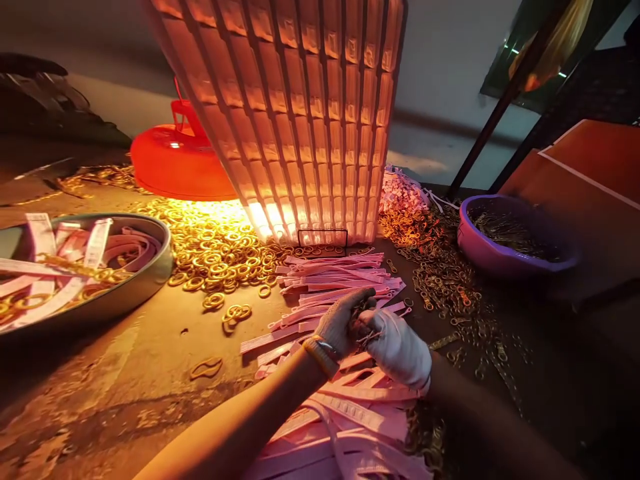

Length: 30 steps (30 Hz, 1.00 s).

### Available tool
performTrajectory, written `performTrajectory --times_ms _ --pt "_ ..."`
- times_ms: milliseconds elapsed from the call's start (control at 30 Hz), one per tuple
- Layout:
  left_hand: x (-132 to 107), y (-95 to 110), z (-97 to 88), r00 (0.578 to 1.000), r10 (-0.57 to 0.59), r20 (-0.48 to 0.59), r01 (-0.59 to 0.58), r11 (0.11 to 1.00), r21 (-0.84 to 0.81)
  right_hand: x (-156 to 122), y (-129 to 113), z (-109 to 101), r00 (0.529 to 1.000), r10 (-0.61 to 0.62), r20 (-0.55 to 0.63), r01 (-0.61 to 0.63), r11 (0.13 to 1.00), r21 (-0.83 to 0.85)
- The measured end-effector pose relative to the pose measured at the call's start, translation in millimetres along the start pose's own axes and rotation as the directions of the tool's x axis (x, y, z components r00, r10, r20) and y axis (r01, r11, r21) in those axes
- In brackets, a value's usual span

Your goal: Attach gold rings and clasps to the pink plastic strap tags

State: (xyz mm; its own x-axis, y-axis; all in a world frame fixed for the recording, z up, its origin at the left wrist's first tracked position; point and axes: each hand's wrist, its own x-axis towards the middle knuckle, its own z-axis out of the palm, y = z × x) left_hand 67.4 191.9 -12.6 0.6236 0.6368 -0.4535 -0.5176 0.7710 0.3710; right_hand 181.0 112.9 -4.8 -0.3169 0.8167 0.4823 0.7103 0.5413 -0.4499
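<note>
Working both hands together low over the pile of pink straps (360, 410), and to me it looks like the fiddly finger step, picking apart or lining up small pieces. The left hand (341, 327), in a knit glove with a yellow cuff, is curled round a bunch of small dark bits (369, 337), and the right hand (400, 350), in a white glove, has its fingers bent in on the same bunch, so I'd say both are grasping it. Can't tell what the bits are exactly, too small and shadowed, maybe something like the loose clips (430, 283) scattered to the right of the straps

The straps run down the middle of the table (165, 353), between those clips and the gold rings (213, 250) glowing under the red lamp (183, 163). My guess is the next move calls for a steady left hand while the right one teases a single bit free, without dropping any onto the straps
</note>
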Motion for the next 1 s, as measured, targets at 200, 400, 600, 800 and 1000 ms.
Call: performTrajectory --times_ms 200,400,600,800,1000 --pt "3.0 0.7 -17.1 0.997 -0.070 0.023 0.070 0.997 0.016 13.1 14.7 1.4 0.932 0.351 -0.089 -0.241 0.783 0.574" --pt "-2.8 3.7 -27.9 0.978 -0.174 0.117 0.165 0.983 0.079 17.4 35.1 0.0 0.783 0.620 0.043 -0.390 0.436 0.811" --pt "-0.7 2.4 -32.6 0.977 -0.153 0.150 0.130 0.980 0.151 13.3 49.8 5.6 0.778 0.627 0.029 -0.401 0.460 0.792" --pt "5.9 0.5 -40.7 0.963 -0.202 0.179 0.146 0.947 0.285 8.4 56.5 10.1 0.820 0.571 0.045 -0.376 0.477 0.794" --pt "4.4 -2.9 -41.0 0.965 -0.248 0.084 0.202 0.910 0.362 1.1 58.8 9.5 0.876 0.482 -0.022 -0.361 0.685 0.634"
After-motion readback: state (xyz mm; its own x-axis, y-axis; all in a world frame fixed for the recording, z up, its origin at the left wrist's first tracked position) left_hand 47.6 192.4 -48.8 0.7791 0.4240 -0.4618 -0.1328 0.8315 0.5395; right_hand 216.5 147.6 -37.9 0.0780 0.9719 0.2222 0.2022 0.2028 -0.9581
